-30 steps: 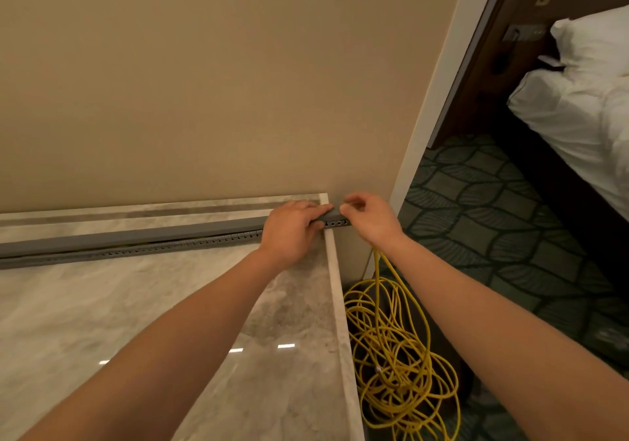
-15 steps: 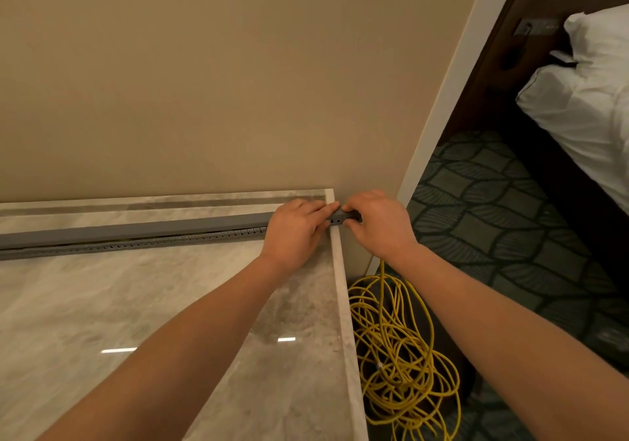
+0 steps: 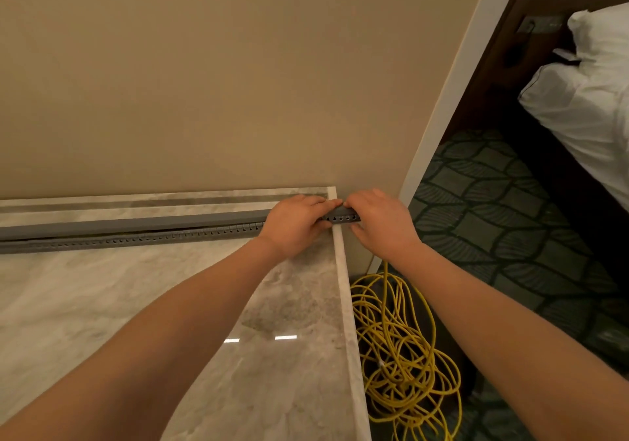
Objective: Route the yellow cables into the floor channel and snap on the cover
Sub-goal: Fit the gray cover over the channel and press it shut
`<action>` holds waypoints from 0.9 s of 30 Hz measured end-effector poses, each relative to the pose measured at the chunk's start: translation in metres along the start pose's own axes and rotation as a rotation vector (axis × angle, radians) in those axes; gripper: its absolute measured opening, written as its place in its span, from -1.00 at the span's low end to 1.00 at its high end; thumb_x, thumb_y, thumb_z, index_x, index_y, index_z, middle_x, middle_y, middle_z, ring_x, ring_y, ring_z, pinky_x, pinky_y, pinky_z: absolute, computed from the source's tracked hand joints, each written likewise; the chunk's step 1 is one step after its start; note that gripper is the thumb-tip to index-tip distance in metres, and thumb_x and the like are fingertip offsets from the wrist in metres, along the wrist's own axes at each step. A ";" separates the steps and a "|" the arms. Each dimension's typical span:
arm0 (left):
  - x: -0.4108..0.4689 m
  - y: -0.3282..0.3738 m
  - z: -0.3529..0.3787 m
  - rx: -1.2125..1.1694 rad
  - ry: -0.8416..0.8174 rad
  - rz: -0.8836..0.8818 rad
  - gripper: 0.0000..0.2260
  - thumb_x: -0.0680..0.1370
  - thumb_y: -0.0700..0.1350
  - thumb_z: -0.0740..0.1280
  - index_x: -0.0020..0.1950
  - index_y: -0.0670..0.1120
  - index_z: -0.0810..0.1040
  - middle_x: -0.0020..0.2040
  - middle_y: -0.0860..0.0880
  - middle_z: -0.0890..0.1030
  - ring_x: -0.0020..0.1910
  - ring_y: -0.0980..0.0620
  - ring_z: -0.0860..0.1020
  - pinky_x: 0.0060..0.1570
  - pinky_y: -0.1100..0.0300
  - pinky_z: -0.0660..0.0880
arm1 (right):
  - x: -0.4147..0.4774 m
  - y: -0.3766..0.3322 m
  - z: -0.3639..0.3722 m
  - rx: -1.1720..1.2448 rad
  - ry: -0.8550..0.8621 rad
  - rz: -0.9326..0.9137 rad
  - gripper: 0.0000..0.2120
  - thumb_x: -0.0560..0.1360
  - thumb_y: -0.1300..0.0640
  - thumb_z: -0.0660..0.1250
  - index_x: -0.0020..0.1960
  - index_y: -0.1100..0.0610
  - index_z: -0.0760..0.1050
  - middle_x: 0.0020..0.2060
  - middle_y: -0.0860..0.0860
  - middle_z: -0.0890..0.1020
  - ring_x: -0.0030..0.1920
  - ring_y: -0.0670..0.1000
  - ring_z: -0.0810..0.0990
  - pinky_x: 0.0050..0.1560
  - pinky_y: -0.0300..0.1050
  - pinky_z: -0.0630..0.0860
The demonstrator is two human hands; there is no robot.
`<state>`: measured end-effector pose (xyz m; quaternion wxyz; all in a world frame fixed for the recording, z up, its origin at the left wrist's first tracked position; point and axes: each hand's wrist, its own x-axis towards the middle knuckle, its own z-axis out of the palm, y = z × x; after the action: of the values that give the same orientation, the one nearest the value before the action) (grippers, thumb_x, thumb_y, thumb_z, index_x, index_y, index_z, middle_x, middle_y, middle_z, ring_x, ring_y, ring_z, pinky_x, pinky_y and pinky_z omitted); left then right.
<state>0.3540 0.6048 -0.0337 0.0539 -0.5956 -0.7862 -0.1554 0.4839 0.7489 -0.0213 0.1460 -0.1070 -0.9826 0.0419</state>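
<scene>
A long grey channel [image 3: 136,228] with a perforated lower strip and a smooth cover on top lies along the wall on the marble floor [image 3: 102,304]. My left hand [image 3: 296,226] presses down on its right end, fingers curled over the cover. My right hand [image 3: 381,226] grips the channel's very tip where it juts past the marble edge. A loose tangle of yellow cables [image 3: 401,355] lies on the dark floor below my right forearm, with one strand rising toward my right wrist. Whether any cable sits inside the channel is hidden.
A beige wall [image 3: 204,83] stands directly behind the channel, ending in a white corner trim [image 3: 442,110]. The marble slab has a pale raised edge [image 3: 347,304] on the right. Beyond lies patterned green carpet [image 3: 493,219] and a bed with white linen [image 3: 585,100].
Both hands stay at the channel's right end. My right hand has closed in on the tip and my left fingers have shifted slightly along the cover. The view has drifted a little.
</scene>
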 end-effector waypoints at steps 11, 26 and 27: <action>0.013 0.004 -0.021 -0.056 -0.287 -0.122 -0.67 0.60 0.03 0.23 0.33 -0.04 0.45 0.23 -0.04 0.50 0.19 -0.07 0.46 0.09 0.03 0.45 | 0.020 0.012 -0.022 0.074 -0.271 -0.035 -0.76 0.50 -0.06 0.32 0.12 0.01 0.53 -0.08 0.01 0.66 -0.09 0.07 0.59 -0.13 -0.05 0.49; 0.000 0.020 0.006 0.074 0.058 -0.145 -0.68 0.54 -0.05 0.32 0.27 -0.11 0.53 0.10 -0.06 0.61 0.03 -0.11 0.58 -0.01 0.03 0.49 | 0.024 0.010 -0.021 0.042 -0.261 -0.039 -0.77 0.49 -0.05 0.32 0.08 0.04 0.53 -0.10 0.01 0.65 -0.09 0.07 0.58 -0.16 -0.06 0.46; -0.002 0.020 0.008 0.077 0.073 -0.148 -0.68 0.54 -0.04 0.33 0.26 -0.11 0.54 0.09 -0.05 0.61 0.02 -0.11 0.58 -0.01 0.03 0.49 | 0.024 0.011 -0.021 0.038 -0.252 -0.044 -0.76 0.49 -0.06 0.32 0.08 0.04 0.53 -0.11 0.01 0.65 -0.10 0.07 0.58 -0.17 -0.07 0.46</action>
<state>0.3740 0.6104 -0.0385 0.0939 -0.5273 -0.8310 -0.1501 0.4697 0.7657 0.0039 0.0242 -0.0767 -0.9943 0.0702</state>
